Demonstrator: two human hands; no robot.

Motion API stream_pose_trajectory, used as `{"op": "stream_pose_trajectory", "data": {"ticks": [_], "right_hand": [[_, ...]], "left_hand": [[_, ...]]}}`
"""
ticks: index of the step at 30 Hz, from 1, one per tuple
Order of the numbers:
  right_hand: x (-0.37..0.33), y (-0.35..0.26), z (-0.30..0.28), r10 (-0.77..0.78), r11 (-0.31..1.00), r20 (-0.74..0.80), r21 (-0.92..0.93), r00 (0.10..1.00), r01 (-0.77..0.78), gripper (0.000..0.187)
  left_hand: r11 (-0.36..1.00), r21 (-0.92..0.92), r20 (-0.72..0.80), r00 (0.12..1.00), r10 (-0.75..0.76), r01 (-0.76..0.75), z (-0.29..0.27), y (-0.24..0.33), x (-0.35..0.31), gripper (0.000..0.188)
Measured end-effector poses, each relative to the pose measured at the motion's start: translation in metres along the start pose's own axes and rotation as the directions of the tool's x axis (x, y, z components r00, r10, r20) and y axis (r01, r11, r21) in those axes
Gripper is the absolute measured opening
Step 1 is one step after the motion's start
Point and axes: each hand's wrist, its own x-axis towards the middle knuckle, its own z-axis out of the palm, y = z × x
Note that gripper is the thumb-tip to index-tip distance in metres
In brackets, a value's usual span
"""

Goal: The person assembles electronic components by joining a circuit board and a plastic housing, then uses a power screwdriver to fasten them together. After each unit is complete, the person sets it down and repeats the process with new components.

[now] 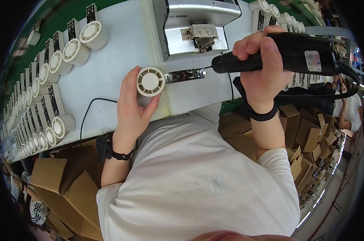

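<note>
My left hand [133, 100] is closed round a white round plastic head with a slotted grille [150, 81]. A narrow housing extends from it to the right, with a dark circuit board [185, 75] exposed along it. In my right hand [266, 66] is a black electric screwdriver [246, 58], lying nearly level and pointing left. Its thin bit is by the board's right end; whether it touches is too fine to tell. Beyond the board stands a silver screw feeder [202, 34] with a metal outlet on its front.
Rows of similar white parts with boards [56, 62] line the left of the white tabletop [125, 32]; more [264, 18] stand at the far right. A black cable [85, 116] crosses the near edge. Open cardboard boxes [65, 193] sit below, on both sides. Another person [348, 108] is at far right.
</note>
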Motion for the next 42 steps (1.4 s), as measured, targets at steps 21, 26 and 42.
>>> {"op": "stream_pose_trajectory", "data": {"ticks": [21, 26, 42], "right_hand": [[-0.003, 0.019, 0.014, -0.061, 0.985, 0.121, -0.154, 0.991, 0.08, 0.012], [0.004, 0.018, 0.003, -0.035, 0.986, 0.247, -0.15, 0.968, 0.074, 0.015], [0.024, -0.018, 0.051, 0.048, 0.995, -0.126, -0.076, 0.991, -0.058, 0.021]], "left_hand": [[1.0, 0.0, 0.011, 1.0, -0.011, 0.011, 0.0, -0.002, 0.001, 0.072], [1.0, 0.002, 0.004, 1.0, -0.006, 0.006, 0.0, -0.002, 0.001, 0.072], [1.0, 0.0, -0.01, 1.0, 0.022, -0.022, 0.002, -0.004, -0.002, 0.072]]}}
